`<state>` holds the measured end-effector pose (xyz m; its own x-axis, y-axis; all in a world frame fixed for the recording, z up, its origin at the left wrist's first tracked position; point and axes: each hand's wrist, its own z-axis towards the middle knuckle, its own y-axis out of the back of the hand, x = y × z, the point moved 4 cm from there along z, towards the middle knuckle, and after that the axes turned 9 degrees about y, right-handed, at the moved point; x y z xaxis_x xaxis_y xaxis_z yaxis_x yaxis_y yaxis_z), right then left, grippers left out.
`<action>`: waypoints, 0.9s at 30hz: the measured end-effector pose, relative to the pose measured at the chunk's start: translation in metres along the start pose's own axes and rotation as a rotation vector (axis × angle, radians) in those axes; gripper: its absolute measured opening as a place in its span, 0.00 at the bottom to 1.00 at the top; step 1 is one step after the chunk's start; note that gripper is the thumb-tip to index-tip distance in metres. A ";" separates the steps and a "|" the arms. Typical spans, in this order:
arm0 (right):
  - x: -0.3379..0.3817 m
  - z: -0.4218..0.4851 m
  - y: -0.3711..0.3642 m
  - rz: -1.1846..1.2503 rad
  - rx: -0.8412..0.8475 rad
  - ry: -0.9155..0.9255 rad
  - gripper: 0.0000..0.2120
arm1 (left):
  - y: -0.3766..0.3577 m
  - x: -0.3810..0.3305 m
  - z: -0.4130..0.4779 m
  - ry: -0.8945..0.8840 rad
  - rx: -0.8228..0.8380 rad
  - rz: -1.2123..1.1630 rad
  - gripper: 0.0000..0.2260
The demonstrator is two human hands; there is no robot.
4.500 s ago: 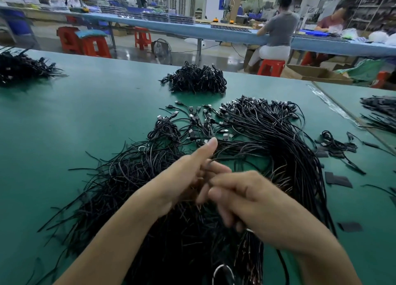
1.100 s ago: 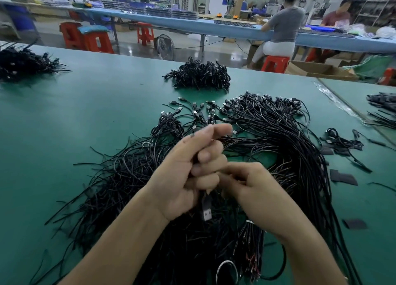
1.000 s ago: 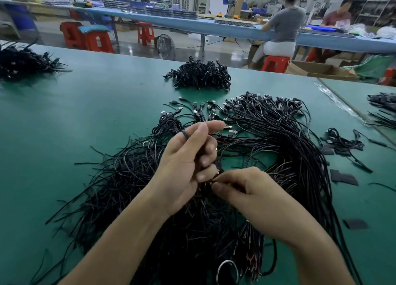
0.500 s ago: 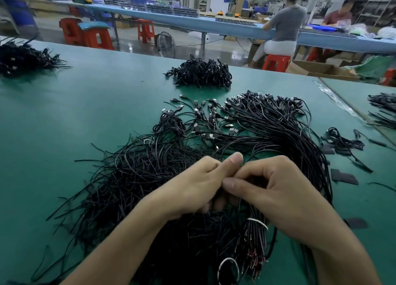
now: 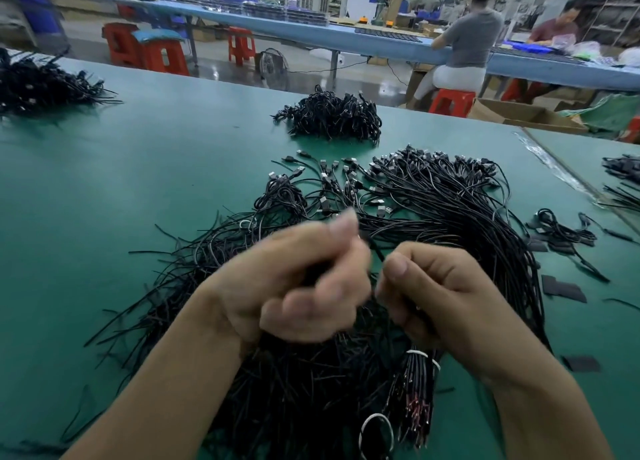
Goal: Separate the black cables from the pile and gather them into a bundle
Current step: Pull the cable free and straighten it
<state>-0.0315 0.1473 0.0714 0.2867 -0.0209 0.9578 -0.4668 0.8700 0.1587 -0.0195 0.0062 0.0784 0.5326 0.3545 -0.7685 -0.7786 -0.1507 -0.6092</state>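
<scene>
Head view showed both forearms reaching in from the bottom edge, the hands raised close together above the middle of the pile [image 5: 450, 210] of black cables. The left hand [image 5: 294, 283] was smeared by motion; its fingers were curled into a loose fist with the thumb on top, and it seemed to pinch a single black cable [image 5: 376, 250], a short stretch of which crossed the gap toward the other hand. The right hand [image 5: 450, 297] was sharper, its fingers curled tightly round a bundle [image 5: 415, 383] of cables. The bundle hung out below the palm, bound by white ties [image 5: 417, 353], with its stripped reddish ends pointing toward the camera. Whether the single cable reached into the right hand's grip could not be told.

The pile spread over a green table [image 5: 138, 182], plug ends fanned out on the far side and loose tails trailing to the left. A smaller heap [image 5: 332, 117] of cables lay beyond it, well apart, and another heap [image 5: 38, 85] sat at the far left edge. Flat black pieces [image 5: 564, 290] and a small tangle [image 5: 561, 233] lay to the right of the pile.

Behind the table stood red stools [image 5: 152, 53], a floor fan [image 5: 273, 63], a cardboard box [image 5: 519, 115] and a long blue bench [image 5: 311, 30], where a seated person [image 5: 464, 44] worked facing away.
</scene>
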 end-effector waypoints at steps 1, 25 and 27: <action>-0.001 -0.002 0.001 -0.066 0.024 -0.075 0.19 | -0.001 -0.009 -0.001 -0.071 0.022 -0.145 0.21; 0.012 -0.005 0.017 -0.291 -0.334 0.212 0.11 | 0.014 0.012 0.011 0.115 -0.506 0.252 0.24; 0.003 -0.001 0.011 -0.278 -0.299 0.140 0.12 | 0.013 0.008 0.013 0.026 -0.399 0.041 0.21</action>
<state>-0.0353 0.1572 0.0755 0.4880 -0.2258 0.8431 -0.0988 0.9455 0.3104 -0.0296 0.0191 0.0673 0.5158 0.3185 -0.7953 -0.6122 -0.5124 -0.6022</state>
